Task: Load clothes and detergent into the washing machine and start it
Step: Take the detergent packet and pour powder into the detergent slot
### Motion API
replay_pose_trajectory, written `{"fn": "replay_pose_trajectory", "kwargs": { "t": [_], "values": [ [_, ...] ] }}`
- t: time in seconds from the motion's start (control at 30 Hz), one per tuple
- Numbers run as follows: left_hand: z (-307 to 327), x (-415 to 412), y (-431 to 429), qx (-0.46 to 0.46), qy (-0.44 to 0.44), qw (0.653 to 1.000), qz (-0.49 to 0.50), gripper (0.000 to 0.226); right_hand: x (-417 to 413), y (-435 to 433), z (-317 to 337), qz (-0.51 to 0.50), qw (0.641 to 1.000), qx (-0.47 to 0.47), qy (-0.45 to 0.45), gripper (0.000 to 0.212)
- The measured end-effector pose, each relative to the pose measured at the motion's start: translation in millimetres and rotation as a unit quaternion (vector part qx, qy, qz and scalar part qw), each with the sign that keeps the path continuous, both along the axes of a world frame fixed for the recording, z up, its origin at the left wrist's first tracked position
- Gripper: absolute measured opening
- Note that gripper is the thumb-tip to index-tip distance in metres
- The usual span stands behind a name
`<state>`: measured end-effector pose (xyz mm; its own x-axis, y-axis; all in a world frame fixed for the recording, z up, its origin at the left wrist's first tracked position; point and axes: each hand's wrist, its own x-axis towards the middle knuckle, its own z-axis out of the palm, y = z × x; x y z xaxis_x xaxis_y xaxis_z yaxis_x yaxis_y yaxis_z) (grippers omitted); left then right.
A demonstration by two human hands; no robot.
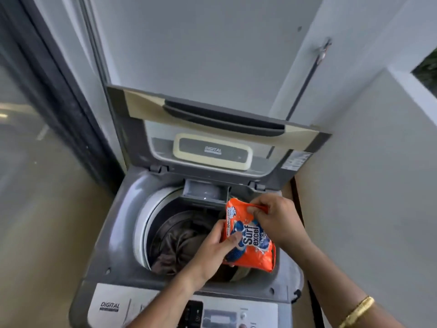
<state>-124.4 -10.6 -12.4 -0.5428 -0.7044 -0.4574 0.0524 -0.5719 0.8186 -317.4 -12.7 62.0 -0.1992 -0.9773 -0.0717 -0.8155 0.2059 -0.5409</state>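
A grey top-loading washing machine (111,235) stands below me with its lid (212,129) raised. Dark brown clothes (179,247) lie in the drum. Over the drum's right side I hold an orange and blue detergent packet (253,242). My left hand (217,245) grips its lower left edge. My right hand (274,216) pinches its top corner. Just behind the packet, at the drum's back rim, the grey detergent tray (205,191) sits open. The control panel (212,313) runs along the front edge, partly hidden by my left forearm.
A glass door with a dark frame (59,95) stands on the left. White walls (366,185) close in behind and on the right. A thin strip of brown floor (290,192) shows to the right of the machine.
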Motion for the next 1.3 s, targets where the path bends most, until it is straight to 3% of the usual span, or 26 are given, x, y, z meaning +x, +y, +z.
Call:
{"fn": "replay_pose_trajectory", "kwargs": {
  "t": [0.5,0.67,0.9,1.3],
  "values": [
    [-79.7,7.1,-70.5,0.068,0.006,0.998,0.017,0.036,15.2,-108.2,-68.6,0.008,0.992,0.122,0.015,0.003],
    [-91.6,2.2,-76.2,0.079,0.016,0.996,0.025,0.033,18.5,-125.0,-76.4,0.033,0.983,0.167,0.064,0.006],
    [-95.0,2.7,-79.3,0.094,0.044,0.994,0.036,0.036,41.4,-132.2,-82.8,0.015,0.978,0.133,0.160,0.024],
    [-93.6,4.1,-79.7,0.103,0.045,0.992,0.051,0.051,61.2,-139.9,-94.0,-0.072,0.971,0.151,0.169,0.020]
  ]
}}
